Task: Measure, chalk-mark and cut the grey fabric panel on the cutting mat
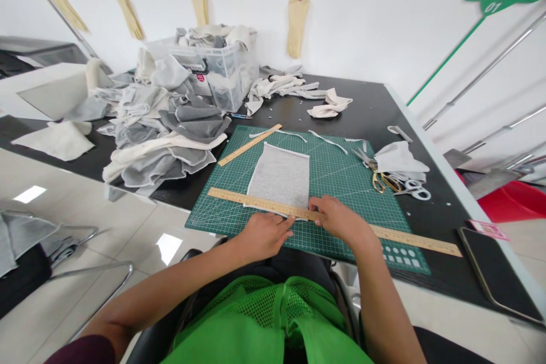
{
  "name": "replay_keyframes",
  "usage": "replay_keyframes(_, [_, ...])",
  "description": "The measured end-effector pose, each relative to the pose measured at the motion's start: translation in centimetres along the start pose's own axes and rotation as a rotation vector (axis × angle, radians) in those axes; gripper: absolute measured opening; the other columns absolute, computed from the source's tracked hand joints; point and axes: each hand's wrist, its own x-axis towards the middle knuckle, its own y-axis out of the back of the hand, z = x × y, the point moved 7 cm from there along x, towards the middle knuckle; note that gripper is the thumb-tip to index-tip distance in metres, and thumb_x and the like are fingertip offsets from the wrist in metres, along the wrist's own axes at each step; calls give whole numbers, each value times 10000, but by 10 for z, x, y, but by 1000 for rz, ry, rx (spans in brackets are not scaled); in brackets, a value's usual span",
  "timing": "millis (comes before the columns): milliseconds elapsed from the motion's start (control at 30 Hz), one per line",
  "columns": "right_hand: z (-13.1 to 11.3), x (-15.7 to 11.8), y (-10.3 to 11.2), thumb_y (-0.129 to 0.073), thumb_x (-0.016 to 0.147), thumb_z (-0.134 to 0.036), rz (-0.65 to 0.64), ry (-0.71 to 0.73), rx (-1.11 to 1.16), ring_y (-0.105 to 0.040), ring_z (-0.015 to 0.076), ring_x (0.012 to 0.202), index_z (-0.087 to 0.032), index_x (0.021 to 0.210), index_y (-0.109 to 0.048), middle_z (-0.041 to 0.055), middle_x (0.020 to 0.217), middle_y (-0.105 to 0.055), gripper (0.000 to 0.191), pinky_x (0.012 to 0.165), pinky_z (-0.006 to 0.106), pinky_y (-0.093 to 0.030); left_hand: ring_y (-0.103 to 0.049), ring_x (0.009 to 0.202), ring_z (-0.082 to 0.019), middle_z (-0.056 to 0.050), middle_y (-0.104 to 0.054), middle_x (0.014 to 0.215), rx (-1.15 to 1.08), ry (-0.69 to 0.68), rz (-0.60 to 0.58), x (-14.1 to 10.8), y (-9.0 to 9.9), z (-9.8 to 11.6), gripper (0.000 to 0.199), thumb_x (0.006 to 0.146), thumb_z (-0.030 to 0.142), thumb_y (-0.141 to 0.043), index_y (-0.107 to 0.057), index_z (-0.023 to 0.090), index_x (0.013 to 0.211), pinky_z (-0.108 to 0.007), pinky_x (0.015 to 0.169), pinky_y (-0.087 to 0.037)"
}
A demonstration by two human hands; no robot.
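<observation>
A light grey piece of knit fabric [281, 170] lies on the green cutting mat [336, 173]. Across its near edge runs a long wooden ruler [239, 196], extending right past the mat. My left hand [265, 234] rests palm-down at the fabric's near edge, fingers extended and apart, their tips by the ruler. My right hand [335, 217] grips the ruler at the fabric's right corner, thumb on the near side and fingers on the far side. A shorter wooden ruler [251, 145] lies diagonally at the mat's upper left.
Left of the mat is a heap of grey and white fabric [170, 119], with a clear plastic bin [230, 77] of scraps behind. To the right lie gold-handled scissors [377, 179], white-handled scissors [414, 190] and a phone [499, 273]. Thin strips [328, 141] lie on the mat.
</observation>
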Motion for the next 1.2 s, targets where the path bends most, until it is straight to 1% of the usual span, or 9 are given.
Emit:
replay_keyframes(167, [3, 4, 1, -624, 829, -90, 8, 2, 40, -566, 211, 997, -237, 989, -645, 49, 1030, -618, 218, 828, 284, -364, -699, 896, -227, -54, -733, 934, -52, 8, -7, 0, 0, -3, 398, 1030, 470, -471, -596, 258, 1343, -323, 694, -502])
replay_keyframes(300, [5, 4, 0, -623, 826, -102, 0, -31, 43, -559, 206, 972, -231, 975, -633, 47, 1014, -608, 197, 815, 283, -360, -695, 874, -222, -46, -725, 903, -51, -2, -12, 1, -2, -3, 378, 1031, 464, -475, -610, 268, 1324, -322, 699, -501])
replay_keyframes(567, [6, 3, 0, -637, 818, -99, 3, -5, 50, -556, 201, 958, -232, 961, -625, 41, 988, -607, 196, 794, 272, -361, -684, 888, -218, -54, -717, 917, -39, -45, -11, 0, -1, 1, 371, 1043, 441, -457, -605, 258, 1329, -321, 714, -508])
replay_keyframes(633, [6, 3, 0, -640, 821, -104, -4, 0, 50, -558, 198, 952, -232, 966, -628, 40, 986, -609, 194, 794, 269, -363, -687, 907, -224, -65, -722, 959, -30, -17, -7, 0, 0, 0, 391, 1042, 439, -459, -580, 249, 1362, -325, 717, -512])
replay_keyframes(733, [6, 4, 0, -646, 824, -117, -9, -3, 48, -559, 194, 943, -233, 964, -628, 39, 985, -607, 182, 792, 265, -364, -690, 927, -238, -75, -723, 1014, -6, 39, -7, 1, 2, 0, 466, 1035, 449, -466, -495, 250, 1456, -342, 726, -520])
replay_keyframes(867, [6, 4, -1, -658, 816, -118, -7, -10, 37, -562, 194, 959, -233, 972, -624, 40, 1003, -605, 197, 800, 262, -361, -686, 934, -270, -94, -718, 1017, 15, 48, -26, 4, 2, 9, 603, 1005, 584, -451, -456, 231, 1495, -371, 734, -530])
replay_keyframes(1000, [6, 3, -1, -657, 823, -124, -22, -13, 24, -566, 195, 972, -234, 987, -629, 42, 1015, -608, 200, 805, 262, -360, -684, 954, -305, -123, -714, 1072, 30, 122, -11, 7, 0, 13, 762, 950, 679, -481, -408, 185, 1526, -403, 721, -539])
replay_keyframes(1067, [6, 4, -1, -654, 825, -125, -30, -14, 23, -567, 193, 968, -233, 990, -633, 42, 1014, -610, 199, 804, 261, -361, -680, 966, -307, -125, -714, 1068, 25, 112, -8, 8, -2, 15, 757, 954, 677, -475, -428, 166, 1510, -408, 730, -541])
replay_keyframes(1200, [7, 5, -1, -649, 818, -120, -28, -6, 31, -566, 189, 960, -232, 983, -641, 36, 997, -612, 200, 809, 260, -362, -667, 975, -283, -121, -706, 1053, 21, 19, 5, 8, -3, 19, 654, 1002, 643, -401, -507, 171, 1442, -387, 742, -534])
